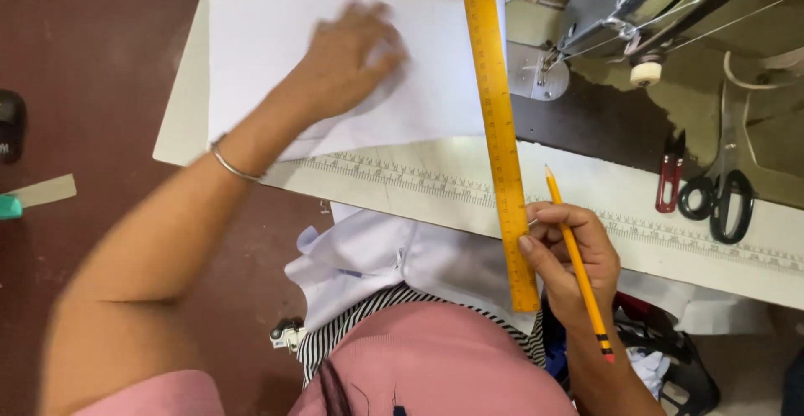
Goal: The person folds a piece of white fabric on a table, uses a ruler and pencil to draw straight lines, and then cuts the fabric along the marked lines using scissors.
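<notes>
The sewing table (402, 183) is a pale, smooth laminate slab with a printed measuring scale running along its near edge. A grey sewing machine (636, 6) of cast metal stands at the far right corner.

A sheet of white fabric (276, 39), flat and matte, covers the far left part of the table and reaches its left edge. The left hand (352, 56) lies on it palm down with fingers spread; the hand is blurred, so the exact finger contact cannot be told.

A long yellow ruler (498, 131), rigid and straight-edged, runs from the far edge across the right side of the fabric and overhangs the near edge. The right hand (569, 257) holds its near end under the thumb and, in the same grip, pinches a slim yellow pencil (578, 257), tip pointing away from the person.

Black-handled scissors (720, 190) and small red thread snips (670, 177) lie near the right edge, well apart from both hands.

Risk assessment:
- The ruler is held at one end only. Its far end could likely pivot on the smooth fabric.
- The fabric may bunch or creep under the left hand.
- The shared grip could let the pencil slip.
</notes>
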